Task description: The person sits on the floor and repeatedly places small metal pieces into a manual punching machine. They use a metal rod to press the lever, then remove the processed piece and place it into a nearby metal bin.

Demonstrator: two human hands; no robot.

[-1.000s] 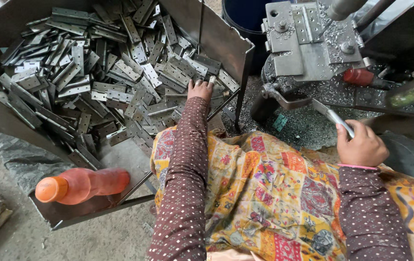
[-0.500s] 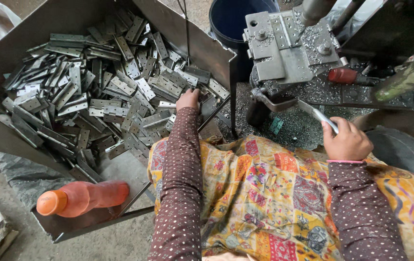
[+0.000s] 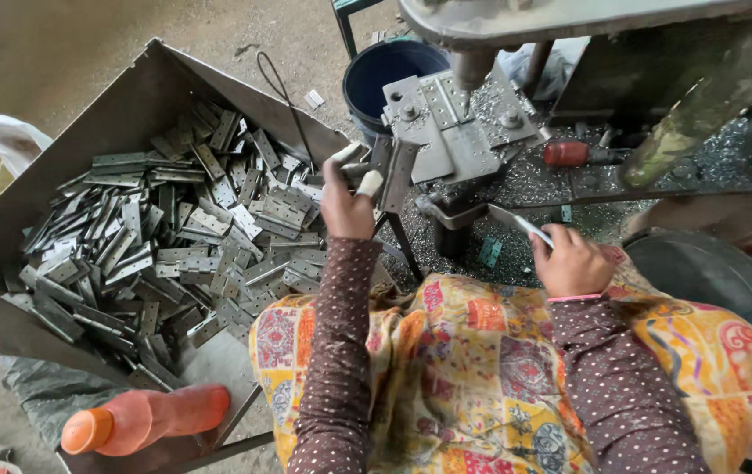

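My left hand (image 3: 347,204) is raised above the right edge of the metal bin (image 3: 130,96), fingers closed on a flat grey metal hinge plate (image 3: 393,175) held upright beside the press fixture (image 3: 455,132). Some fingertips are wrapped in pale tape. My right hand (image 3: 572,262) rests over my lap and grips a thin flat metal strip (image 3: 519,224) that points left toward the fixture's base. A heap of grey hinge plates (image 3: 183,237) fills the bin to my left.
An orange plastic bottle (image 3: 143,420) lies in the bin's near corner. A blue bucket (image 3: 389,75) stands behind the fixture. A red-handled tool (image 3: 573,154) lies on the chip-strewn machine table. A round metal basin (image 3: 714,276) sits at my right.
My left hand has lifted out of the heap of plates and swung right toward the fixture, now holding one plate. My right hand stays put with the strip.
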